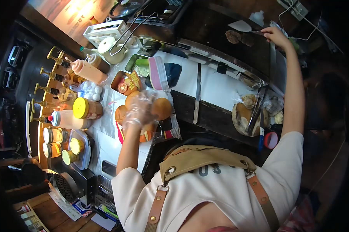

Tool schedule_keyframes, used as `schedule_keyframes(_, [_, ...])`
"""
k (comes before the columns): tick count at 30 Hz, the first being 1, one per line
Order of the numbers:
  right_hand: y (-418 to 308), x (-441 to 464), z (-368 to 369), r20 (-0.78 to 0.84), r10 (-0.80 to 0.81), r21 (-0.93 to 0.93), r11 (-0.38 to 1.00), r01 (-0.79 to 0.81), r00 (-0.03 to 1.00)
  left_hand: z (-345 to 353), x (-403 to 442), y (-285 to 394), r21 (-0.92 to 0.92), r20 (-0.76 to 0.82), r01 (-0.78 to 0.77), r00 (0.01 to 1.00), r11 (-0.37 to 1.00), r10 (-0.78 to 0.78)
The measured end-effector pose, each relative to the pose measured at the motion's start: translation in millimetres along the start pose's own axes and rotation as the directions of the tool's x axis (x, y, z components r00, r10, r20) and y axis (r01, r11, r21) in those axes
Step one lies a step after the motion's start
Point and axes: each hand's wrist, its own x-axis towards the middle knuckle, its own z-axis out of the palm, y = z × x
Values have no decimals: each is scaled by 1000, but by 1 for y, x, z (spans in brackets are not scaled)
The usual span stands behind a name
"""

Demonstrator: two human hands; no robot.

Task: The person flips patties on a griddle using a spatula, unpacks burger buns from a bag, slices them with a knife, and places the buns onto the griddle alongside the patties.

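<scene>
My left hand [141, 110], in a clear plastic glove, is over a cluster of round burger buns [162, 108]. Motion blurs its fingers, so its grip does not show. Far to the right, my right hand [276, 37] is closed around the handle of a spatula [240, 26]. The spatula's pale, wide blade is above the dark griddle [205, 29], close to browned meat patties [234, 37]. Behind the buns, a metal container [122, 88] holds tomato slices and a yellow printed packet, beside another container [137, 65] with greens.
Squeeze bottles [88, 71], pump bottles [57, 92] and a yellow-lidded jar [87, 108] crowd the left side. A long knife [197, 92] lies across the counter's middle. On the right, a round wooden board [240, 120] has tongs [256, 110] over it. A white teapot [112, 50] stands at the back.
</scene>
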Motion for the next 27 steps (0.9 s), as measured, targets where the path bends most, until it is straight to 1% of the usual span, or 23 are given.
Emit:
schedule_keyframes(1, [0,-11,1,-47,-48,65,997,51,998,-12,-6,-5,56,-39,87,996,995,-85])
schedule_keyframes(2, [-1,-23,0,-63,-33,124,991,41,997,-18,-11,-14,106,-78,173,983,979,-165])
schedule_keyframes(3, [-7,-36,-1,-76,-19,181,983,33,997,2,-7,-35,163,-114,175,981,971,-157])
schedule_keyframes(4, [-6,-43,0,-112,-30,136,990,46,993,7,-2,-43,171,-32,166,986,971,-163])
schedule_keyframes(5, [-4,-48,1,-109,-29,143,989,45,994,10,3,-52,183,49,158,984,970,-169])
schedule_keyframes(6, [-7,-53,3,-120,-3,121,992,18,993,6,7,-55,190,52,158,984,969,-170])
schedule_keyframes(7, [-9,-58,5,-133,25,99,995,-11,991,2,12,-56,204,133,127,979,971,-156])
schedule_keyframes(8, [-12,-64,5,-127,17,18,1000,-14,992,-1,17,-59,213,214,94,967,973,-140])
schedule_keyframes(9, [-5,-65,9,-128,22,21,1000,-19,992,10,24,-71,216,216,89,967,972,-136])
schedule_keyframes(11, [12,-66,16,-165,-51,91,994,66,985,44,38,-101,182,218,-4,975,983,-36])
schedule_keyframes(12, [10,-70,17,-168,-46,92,994,62,985,38,33,-98,184,218,-9,975,983,-32])
schedule_keyframes(14, [-1,-82,20,-171,-47,70,996,59,984,23,14,-87,48,4,-56,998,997,55])
schedule_keyframes(15, [-6,-87,24,-177,-37,72,996,51,983,26,10,-89,53,5,-66,998,996,65])
schedule_keyframes(17, [-17,-97,28,-212,-41,105,992,65,976,30,9,-92,-22,-60,-107,993,994,106])
schedule_keyframes(18, [-24,-101,27,-210,-47,63,996,61,977,29,6,-84,-39,-72,-55,996,998,52])
schedule_keyframes(19, [-21,-101,30,-222,-30,106,993,55,974,29,6,-82,-35,-80,-83,994,996,80])
schedule_keyframes(21, [-23,-101,34,-224,-20,92,995,42,974,32,11,-80,55,-32,-77,996,996,79])
schedule_keyframes(22, [-34,-102,36,-220,5,72,997,11,976,32,12,-80,102,-8,-69,997,992,70])
schedule_keyframes(23, [-46,-101,38,-214,29,53,998,-18,976,32,11,-80,107,-15,-86,996,991,88])
schedule_keyframes(24, [-48,-94,43,-227,20,58,998,-7,974,32,9,-80,84,-10,-62,998,995,63])
schedule_keyframes(25, [-41,-80,46,-198,-21,48,998,31,980,32,8,-80,62,-3,-38,999,997,38])
schedule_keyframes(26, [-40,-67,46,-155,7,96,995,8,988,32,7,-81,87,-20,-61,998,994,63])
schedule_keyframes(27, [-51,-59,42,-93,-7,89,996,15,996,37,7,-84,91,-23,-75,997,993,78])
